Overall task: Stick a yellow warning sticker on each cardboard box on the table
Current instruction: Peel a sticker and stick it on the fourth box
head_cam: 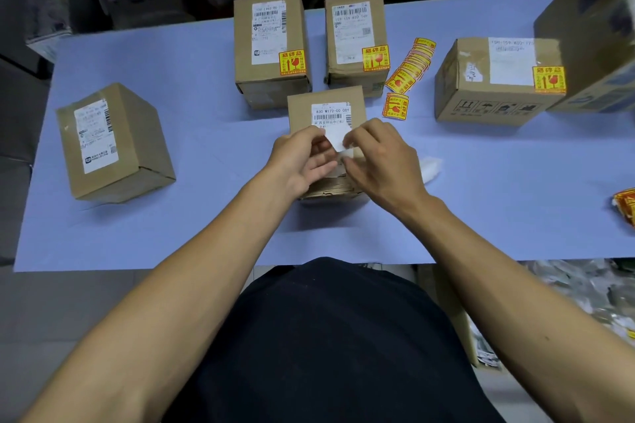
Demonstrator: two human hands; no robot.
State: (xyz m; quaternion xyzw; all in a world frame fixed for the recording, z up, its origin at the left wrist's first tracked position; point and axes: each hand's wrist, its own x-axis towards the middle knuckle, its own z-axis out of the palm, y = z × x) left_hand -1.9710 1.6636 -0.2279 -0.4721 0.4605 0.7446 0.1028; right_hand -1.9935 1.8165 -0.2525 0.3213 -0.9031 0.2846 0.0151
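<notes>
Both hands meet over the middle of the table, just above the nearest cardboard box (326,106). The left hand (302,158) and the right hand (378,158) each pinch a white slip of sticker backing (338,137) between thumb and fingertips; its printed face is turned away, so no yellow shows on it. Beneath the hands, that box carries a white shipping label reading "830 W172-00 001" above a barcode, and it shows no yellow sticker on the part in view.

Just right of the right hand lies a crumpled white scrap of backing paper (429,168). Beyond the nearest box, toward the far edge, stand two tall boxes side by side: the left tall box (271,48) and the right tall box (357,41), the latter's label reading "159-159-K02 160". Each bears a yellow warning sticker with red characters, a wine-glass symbol and an up arrow at its near right corner. Between the right tall box and a wider box (494,79) lies a fanned pile of loose yellow stickers (409,69), with a separate small stack (395,107) just nearer. The wider box also has a yellow sticker, and handling symbols printed on its near side. Toward the left edge a tilted box (110,141) with a shipping label lies well apart, with no yellow sticker visible. At the right edge, more yellow stickers (625,206) are partly cut off.
</notes>
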